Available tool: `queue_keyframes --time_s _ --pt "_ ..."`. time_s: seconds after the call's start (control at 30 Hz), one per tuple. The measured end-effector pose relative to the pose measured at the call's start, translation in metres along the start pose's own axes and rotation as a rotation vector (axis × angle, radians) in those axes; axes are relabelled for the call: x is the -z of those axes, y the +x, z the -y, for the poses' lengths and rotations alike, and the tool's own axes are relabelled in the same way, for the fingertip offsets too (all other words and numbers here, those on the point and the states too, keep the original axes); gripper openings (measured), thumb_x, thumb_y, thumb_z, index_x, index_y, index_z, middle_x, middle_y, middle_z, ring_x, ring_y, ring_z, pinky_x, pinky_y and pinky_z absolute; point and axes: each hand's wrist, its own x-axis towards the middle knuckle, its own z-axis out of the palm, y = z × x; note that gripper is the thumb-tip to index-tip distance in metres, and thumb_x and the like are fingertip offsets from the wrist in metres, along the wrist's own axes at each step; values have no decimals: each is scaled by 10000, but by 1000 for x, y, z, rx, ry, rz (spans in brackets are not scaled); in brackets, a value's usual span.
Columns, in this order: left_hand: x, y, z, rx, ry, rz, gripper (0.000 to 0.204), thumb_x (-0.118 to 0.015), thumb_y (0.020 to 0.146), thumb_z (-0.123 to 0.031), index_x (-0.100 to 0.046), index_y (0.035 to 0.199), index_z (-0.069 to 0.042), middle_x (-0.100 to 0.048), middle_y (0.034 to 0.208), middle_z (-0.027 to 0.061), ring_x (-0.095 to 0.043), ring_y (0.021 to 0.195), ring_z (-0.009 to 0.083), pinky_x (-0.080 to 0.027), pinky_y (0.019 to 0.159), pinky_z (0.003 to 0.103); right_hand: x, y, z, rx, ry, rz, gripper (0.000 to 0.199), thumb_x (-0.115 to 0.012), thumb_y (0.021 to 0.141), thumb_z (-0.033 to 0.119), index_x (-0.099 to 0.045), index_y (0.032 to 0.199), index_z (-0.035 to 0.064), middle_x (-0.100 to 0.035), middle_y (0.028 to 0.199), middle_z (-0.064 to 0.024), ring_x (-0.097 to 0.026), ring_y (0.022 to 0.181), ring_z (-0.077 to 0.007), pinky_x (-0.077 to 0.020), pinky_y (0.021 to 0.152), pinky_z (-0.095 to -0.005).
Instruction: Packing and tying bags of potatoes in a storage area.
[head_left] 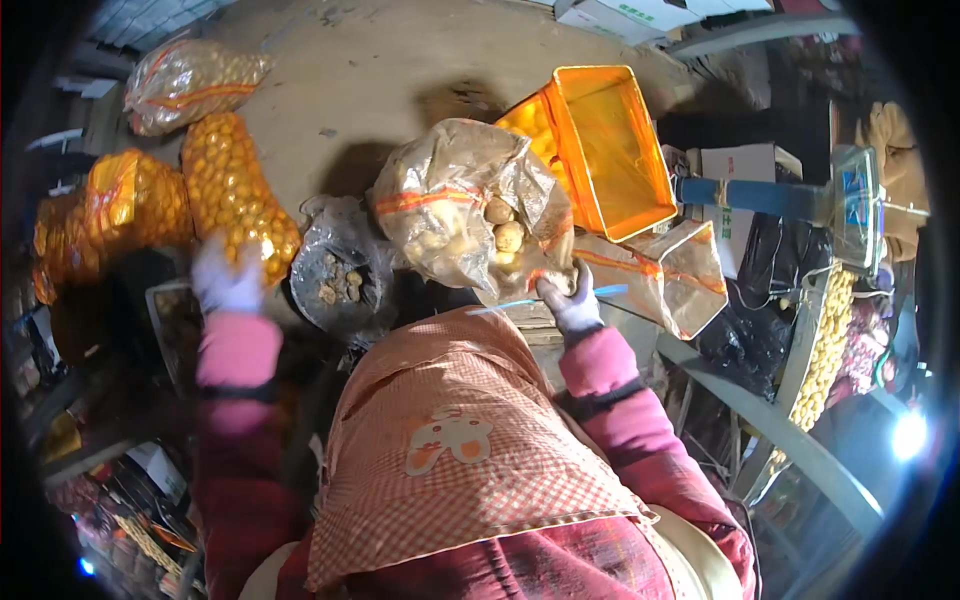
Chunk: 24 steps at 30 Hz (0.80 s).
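Translucent plastic sack [425,185] of potatoes [509,237] stands in the middle, far side of the checked apron [430,420]. At its near right edge is the right hand [575,305], beside a blue strip [610,291]; whether its grip is clenched, I cannot tell. The blurred left hand [228,280] is near an orange-tinted sack [232,180], its grip unclear too. Between the 2 hands sits a dark bucket [318,293]; an orange crate [642,150] lies far right.
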Motion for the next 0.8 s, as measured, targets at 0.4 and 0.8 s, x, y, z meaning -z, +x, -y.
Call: queue_keyframes --time_s 0.4,0.8 --pt "-209 92 -250 358 -434 697 360 -559 818 -368 -610 971 -47 -631 932 159 -594 883 317 -472 794 394 81 -43 -45 -551 897 -50 264 -594 868 155 -570 1096 24 -628 843 -61 -592 635 -132 -476 583 -246" --pt "-228 106 -184 470 -699 577 301 -495 844 -318 -619 873 -45 -624 843 124 -575 764 256 -470 704 373 -21 44 18 345 29 119 922 -776 657 320 -296 1332 -84 -424 1294 -263 -397 1225 -392 -317 1029 -412"
